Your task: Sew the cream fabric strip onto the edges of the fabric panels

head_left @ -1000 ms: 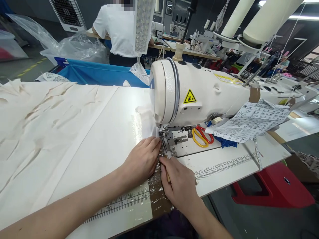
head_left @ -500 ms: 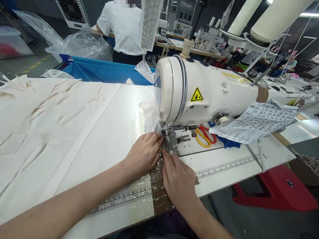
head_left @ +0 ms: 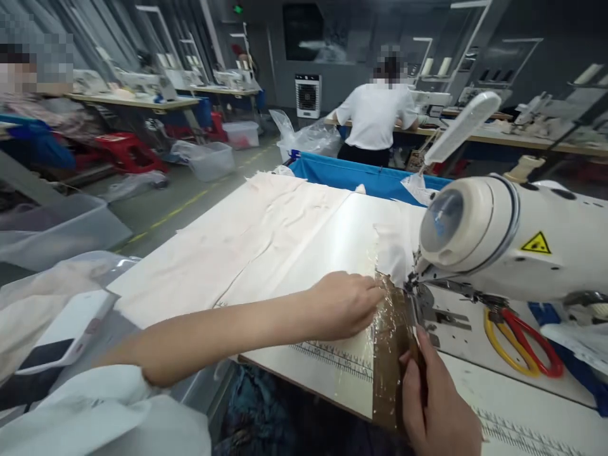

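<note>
My left hand (head_left: 351, 305) has its fingers curled closed at the left edge of the brown taped strip (head_left: 387, 386) on the sewing table. Whatever its fingertips may hold is hidden. In front of the presser foot, my right hand (head_left: 439, 399) is closed, thumb and forefinger together; I cannot make out what is between them. The white sewing machine (head_left: 479, 225) stands just beyond, and a small piece of white cloth (head_left: 393, 258) lies left of its needle area. Scissors with red and yellow handles (head_left: 513, 342) rest under the machine arm.
Cream cloth pieces (head_left: 228, 240) spread over the table's left side. A blue fabric bin (head_left: 351, 171) adjoins the far edge. At lower left are a white phone-like device (head_left: 71, 329) and a plastic tub (head_left: 57, 221). A person in a white shirt (head_left: 377, 117) sits beyond.
The view has swung left, so the machine now appears farther right. My left hand has drawn away from the needle area to the left. The right hand has come slightly back from the presser foot.
</note>
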Available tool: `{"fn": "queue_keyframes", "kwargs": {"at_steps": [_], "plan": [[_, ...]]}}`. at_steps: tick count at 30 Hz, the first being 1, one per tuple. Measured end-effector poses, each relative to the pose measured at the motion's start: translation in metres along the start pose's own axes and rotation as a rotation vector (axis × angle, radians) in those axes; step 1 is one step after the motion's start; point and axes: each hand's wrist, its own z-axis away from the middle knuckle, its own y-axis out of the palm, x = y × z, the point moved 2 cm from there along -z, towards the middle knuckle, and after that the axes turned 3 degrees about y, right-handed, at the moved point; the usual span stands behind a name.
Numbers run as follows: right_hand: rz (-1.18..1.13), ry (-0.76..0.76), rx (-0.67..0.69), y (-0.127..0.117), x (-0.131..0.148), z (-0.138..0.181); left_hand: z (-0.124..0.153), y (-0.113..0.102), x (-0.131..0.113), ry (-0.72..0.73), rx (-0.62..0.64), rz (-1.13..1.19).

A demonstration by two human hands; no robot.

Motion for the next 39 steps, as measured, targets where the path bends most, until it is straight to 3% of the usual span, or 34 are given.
{"fn": "queue_keyframes", "kwargs": {"at_steps": [3,6,8,12,14,16,18,20,23,26,30,33,36,39], "plan": [[0.031,-0.014,-0.015,-0.002,0.001,0.000,0.070,-0.014,0.027,-0.263,-0.085,0.010],[0.039,-0.054,-0.002,-0.001,-0.002,0.001,0.143,-0.017,0.062,-0.681,-0.165,-0.142],[0.019,-0.086,0.016,0.001,-0.005,0.001,0.178,-0.019,0.080,-0.929,-0.125,-0.221],[-0.041,-0.007,0.065,0.004,-0.011,0.005,0.206,-0.026,0.091,-1.094,-0.064,-0.088],[-0.080,0.145,0.092,0.002,-0.015,0.007,0.207,-0.034,0.091,-1.118,-0.150,-0.054],[-0.217,0.340,0.143,-0.001,-0.016,0.006,0.205,-0.043,0.090,-1.134,-0.337,-0.044],[-0.504,0.498,0.263,-0.002,-0.009,-0.002,0.198,-0.048,0.087,-1.103,-0.554,-0.030],[-0.879,0.581,0.427,0.002,0.009,-0.020,0.185,-0.046,0.080,-0.983,-0.667,0.004],[-1.316,0.652,0.618,0.019,0.047,-0.061,0.149,-0.031,0.057,-0.633,-0.583,0.072],[-1.446,0.673,0.830,0.049,0.087,-0.105,0.108,-0.004,0.023,-0.286,-0.457,0.017],[-1.496,0.622,0.743,0.075,0.118,-0.145,0.076,0.026,-0.024,0.007,-0.395,-0.048],[-1.511,0.572,0.619,0.061,0.115,-0.147,0.079,0.025,-0.040,0.135,-0.375,0.102],[-1.459,0.508,0.532,0.023,0.088,-0.118,0.098,0.007,-0.027,0.091,-0.498,0.263],[-1.344,0.534,0.488,-0.018,0.051,-0.066,0.109,-0.003,0.005,-0.117,-0.594,0.278]]}}
